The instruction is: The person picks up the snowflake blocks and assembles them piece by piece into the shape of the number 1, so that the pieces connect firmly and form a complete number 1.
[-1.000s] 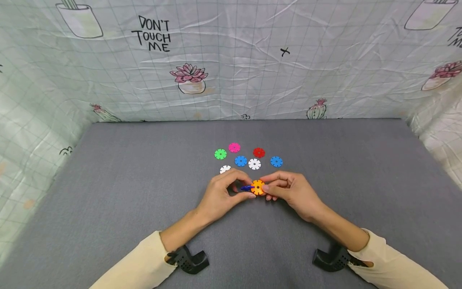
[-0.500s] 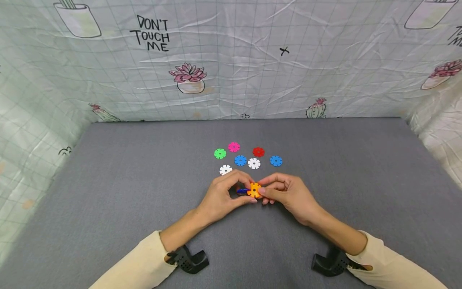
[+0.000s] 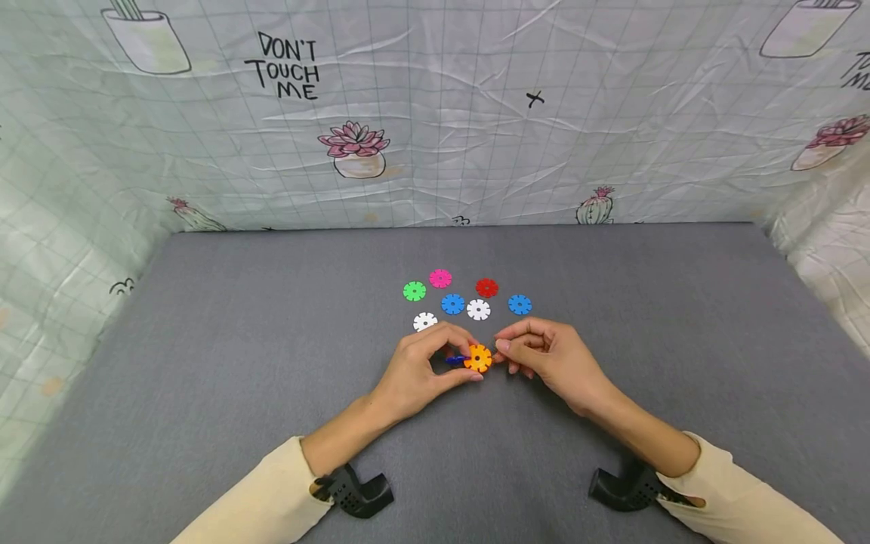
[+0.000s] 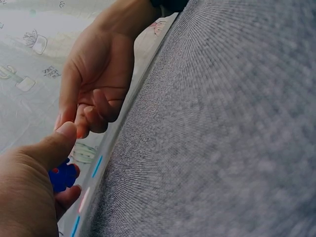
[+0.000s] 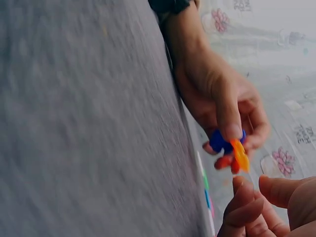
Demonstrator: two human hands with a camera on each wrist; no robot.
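My left hand (image 3: 414, 363) pinches a pair of joined notched plastic discs between thumb and fingers. The orange disc (image 3: 478, 358) faces up in the head view; the dark blue disc (image 3: 457, 360) slots into it, seen edge-on. In the right wrist view, the orange disc (image 5: 240, 155) juts out past the left thumb, with the blue disc (image 5: 219, 141) behind. My right hand (image 3: 553, 363) is just right of the orange disc, thumb and index fingertips a small gap apart with nothing visible between them. Its other fingers are loosely bent. The left wrist view shows the blue disc (image 4: 61, 177) partly behind the left thumb.
Beyond the hands, loose discs lie flat on the grey table (image 3: 272, 378): green (image 3: 414, 291), pink (image 3: 440, 278), red (image 3: 486, 288), two blue (image 3: 519, 304) and two white (image 3: 479, 310). The nearer white disc (image 3: 424, 322) lies right by the left knuckles. A patterned cloth (image 3: 435, 151) stands behind.
The joined discs shifted slightly left and toward the person. My right thumb and fingers, earlier on the orange disc's edge, have come off it to the right; the left hand keeps its hold.
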